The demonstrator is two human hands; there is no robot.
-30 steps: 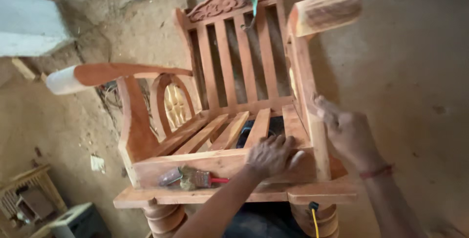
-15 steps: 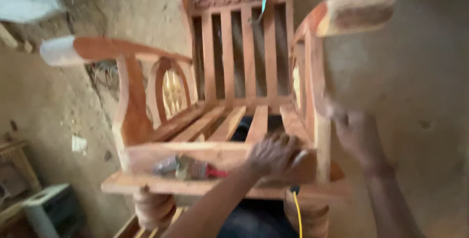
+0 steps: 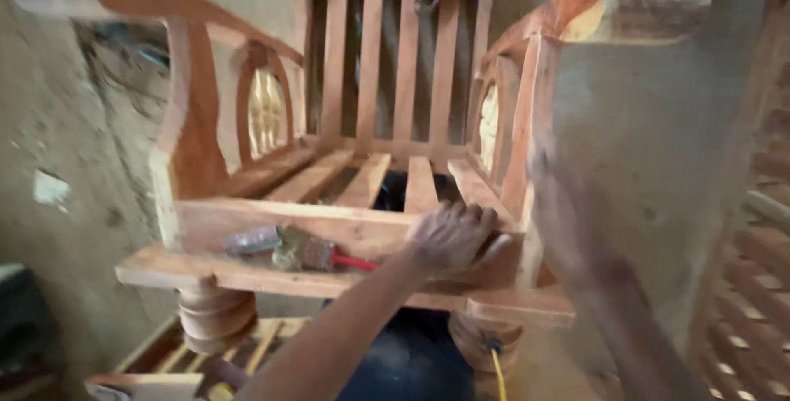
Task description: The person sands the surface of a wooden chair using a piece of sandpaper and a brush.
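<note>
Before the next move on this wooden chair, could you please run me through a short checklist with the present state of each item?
1. Left hand planted on the chair's front seat rail: ok.
2. Right hand placed on the right front post: cannot tell, it is motion-blurred.
3. Paintbrush lying on the front ledge, apart from both hands: ok.
4. Seat slats free of loose items: ok.
5. Yellow cable hanging under the chair, clear of the turned leg: ok.

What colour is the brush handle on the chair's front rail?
Red, on the brush beside the left hand; head view, the only one.
</note>
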